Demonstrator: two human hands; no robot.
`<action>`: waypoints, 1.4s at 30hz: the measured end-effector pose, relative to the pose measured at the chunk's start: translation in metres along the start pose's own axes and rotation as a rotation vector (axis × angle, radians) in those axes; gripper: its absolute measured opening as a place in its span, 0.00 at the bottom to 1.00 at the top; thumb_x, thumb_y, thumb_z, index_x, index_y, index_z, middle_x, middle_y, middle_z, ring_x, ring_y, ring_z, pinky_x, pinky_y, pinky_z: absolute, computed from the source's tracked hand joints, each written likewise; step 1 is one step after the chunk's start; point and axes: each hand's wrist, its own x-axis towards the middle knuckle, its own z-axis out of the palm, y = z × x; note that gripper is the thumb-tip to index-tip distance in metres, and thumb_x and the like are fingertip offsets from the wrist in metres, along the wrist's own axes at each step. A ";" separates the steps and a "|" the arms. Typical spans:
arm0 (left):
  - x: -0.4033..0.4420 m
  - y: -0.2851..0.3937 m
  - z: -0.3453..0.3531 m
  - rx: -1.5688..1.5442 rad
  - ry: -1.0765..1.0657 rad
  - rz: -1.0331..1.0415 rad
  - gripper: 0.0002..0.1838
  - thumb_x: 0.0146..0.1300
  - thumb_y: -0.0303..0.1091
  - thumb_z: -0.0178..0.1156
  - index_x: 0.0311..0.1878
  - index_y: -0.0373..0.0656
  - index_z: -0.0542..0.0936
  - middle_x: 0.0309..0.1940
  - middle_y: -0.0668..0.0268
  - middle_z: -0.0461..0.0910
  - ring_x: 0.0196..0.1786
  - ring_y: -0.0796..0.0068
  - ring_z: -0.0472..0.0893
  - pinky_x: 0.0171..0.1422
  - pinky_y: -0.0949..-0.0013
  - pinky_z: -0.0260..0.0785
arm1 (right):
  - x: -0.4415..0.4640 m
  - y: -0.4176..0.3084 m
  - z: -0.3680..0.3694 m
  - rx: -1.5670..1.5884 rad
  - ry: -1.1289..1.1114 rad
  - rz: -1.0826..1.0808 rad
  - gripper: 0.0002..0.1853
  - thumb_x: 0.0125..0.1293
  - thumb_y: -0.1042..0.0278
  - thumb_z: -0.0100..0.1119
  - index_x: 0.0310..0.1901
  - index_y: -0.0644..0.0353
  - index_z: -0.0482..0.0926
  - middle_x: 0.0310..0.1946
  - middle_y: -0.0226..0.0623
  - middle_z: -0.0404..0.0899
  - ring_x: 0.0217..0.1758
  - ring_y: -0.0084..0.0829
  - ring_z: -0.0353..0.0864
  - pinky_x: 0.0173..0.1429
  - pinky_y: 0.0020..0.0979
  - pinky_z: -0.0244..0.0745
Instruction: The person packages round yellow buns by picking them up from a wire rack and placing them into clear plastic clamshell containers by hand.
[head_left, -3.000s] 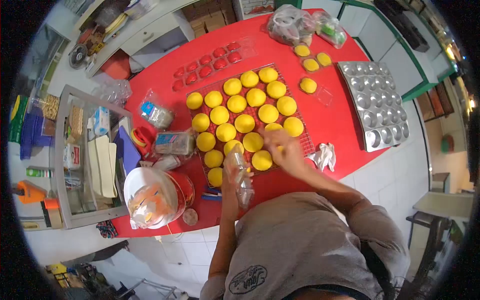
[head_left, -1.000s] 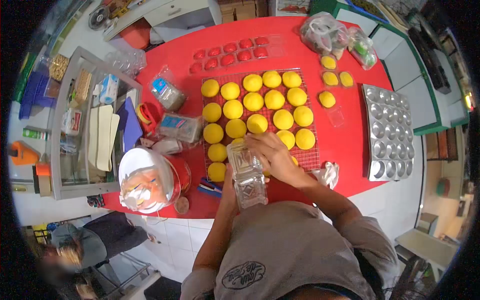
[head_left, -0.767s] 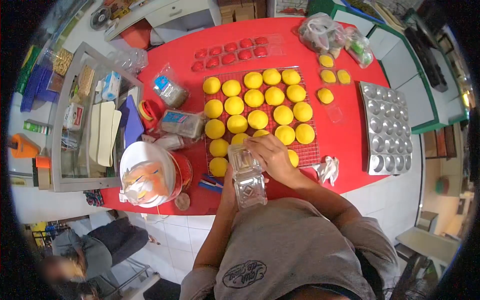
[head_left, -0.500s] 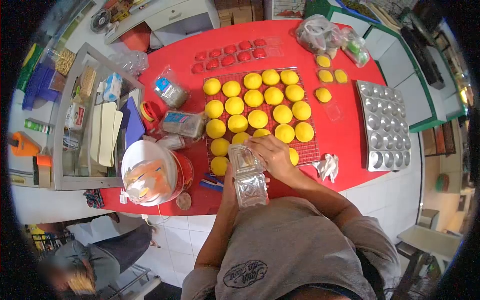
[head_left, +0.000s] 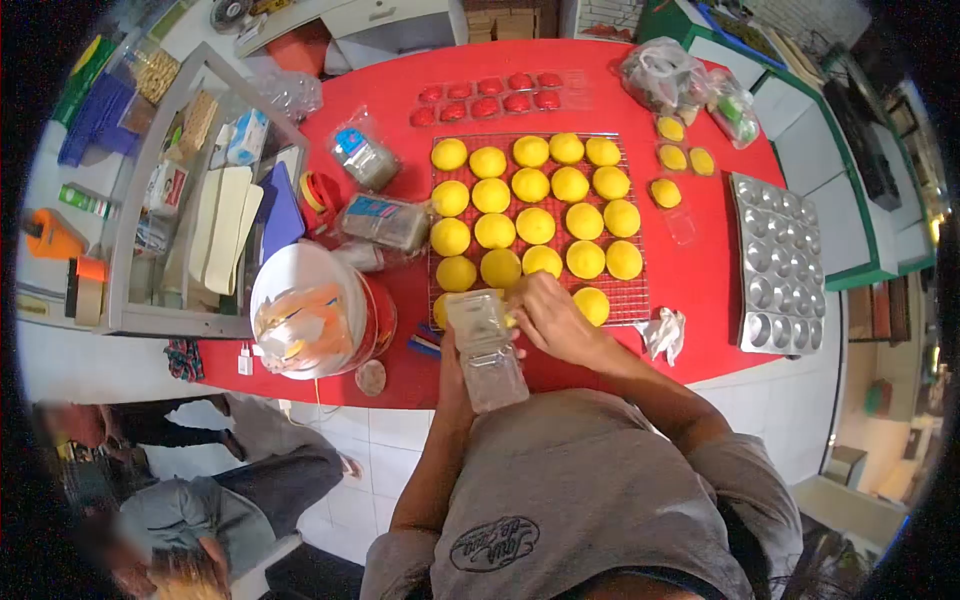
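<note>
An open, hinged clear plastic container [head_left: 487, 350] is held by my left hand [head_left: 455, 372] from its left side and beneath. My right hand [head_left: 550, 320] is at the container's upper right side with its fingers together; something small and yellow shows by the fingertips, too hidden to name. Beyond both hands, rows of round yellow cakes [head_left: 535, 226] sit on a wire rack [head_left: 636, 290]. One cake at the near left is partly covered by the container.
The red table [head_left: 400, 110] holds red pieces in clear trays [head_left: 486, 107], a white-lidded bucket [head_left: 305, 310], wrapped packs [head_left: 385, 222], a metal muffin tin [head_left: 778, 265], a crumpled tissue [head_left: 663, 335], packed yellow cakes [head_left: 672, 158] and plastic bags [head_left: 660, 75]. Other people sit at lower left.
The view has shifted, so the table things appear further right. The container stays in my left hand, opened out compared with the earliest frame. My right hand has come from the rack to the container.
</note>
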 end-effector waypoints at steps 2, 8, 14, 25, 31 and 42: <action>0.000 -0.001 -0.014 0.042 0.079 0.111 0.34 0.71 0.60 0.39 0.64 0.39 0.65 0.44 0.43 0.80 0.33 0.54 0.84 0.30 0.59 0.79 | -0.006 -0.007 0.002 0.128 -0.072 0.011 0.06 0.62 0.74 0.55 0.40 0.59 0.72 0.36 0.36 0.72 0.40 0.36 0.73 0.46 0.31 0.70; -0.018 -0.005 -0.069 0.173 0.076 -0.006 0.29 0.73 0.53 0.41 0.64 0.38 0.65 0.47 0.47 0.80 0.37 0.56 0.84 0.36 0.60 0.79 | -0.024 -0.024 0.014 0.146 -0.150 0.002 0.05 0.66 0.75 0.52 0.43 0.60 0.74 0.40 0.37 0.79 0.39 0.36 0.77 0.46 0.33 0.73; -0.034 0.011 -0.017 -0.158 0.151 0.004 0.26 0.72 0.46 0.42 0.64 0.36 0.65 0.47 0.50 0.80 0.40 0.57 0.84 0.42 0.62 0.78 | -0.031 -0.026 0.023 0.251 0.036 -0.080 0.09 0.62 0.78 0.55 0.44 0.60 0.71 0.40 0.39 0.79 0.37 0.37 0.78 0.43 0.32 0.73; -0.035 0.036 -0.047 0.224 0.156 -0.002 0.23 0.70 0.41 0.46 0.60 0.33 0.70 0.47 0.52 0.81 0.37 0.61 0.83 0.42 0.64 0.76 | -0.040 -0.024 -0.002 0.242 0.229 0.089 0.12 0.60 0.80 0.55 0.45 0.63 0.71 0.41 0.42 0.80 0.36 0.39 0.77 0.43 0.34 0.73; -0.011 0.045 -0.093 0.468 0.320 0.087 0.21 0.70 0.40 0.48 0.59 0.35 0.71 0.47 0.52 0.81 0.42 0.61 0.82 0.47 0.68 0.74 | -0.043 -0.008 -0.016 0.021 0.387 0.386 0.08 0.66 0.79 0.51 0.46 0.65 0.69 0.37 0.43 0.78 0.32 0.35 0.76 0.37 0.30 0.72; 0.016 0.048 -0.088 1.972 0.811 0.846 0.22 0.71 0.42 0.50 0.61 0.38 0.69 0.49 0.51 0.77 0.52 0.59 0.78 0.54 0.64 0.71 | -0.042 -0.010 -0.014 0.171 0.235 0.629 0.08 0.68 0.78 0.50 0.47 0.65 0.67 0.38 0.42 0.78 0.29 0.31 0.74 0.34 0.28 0.70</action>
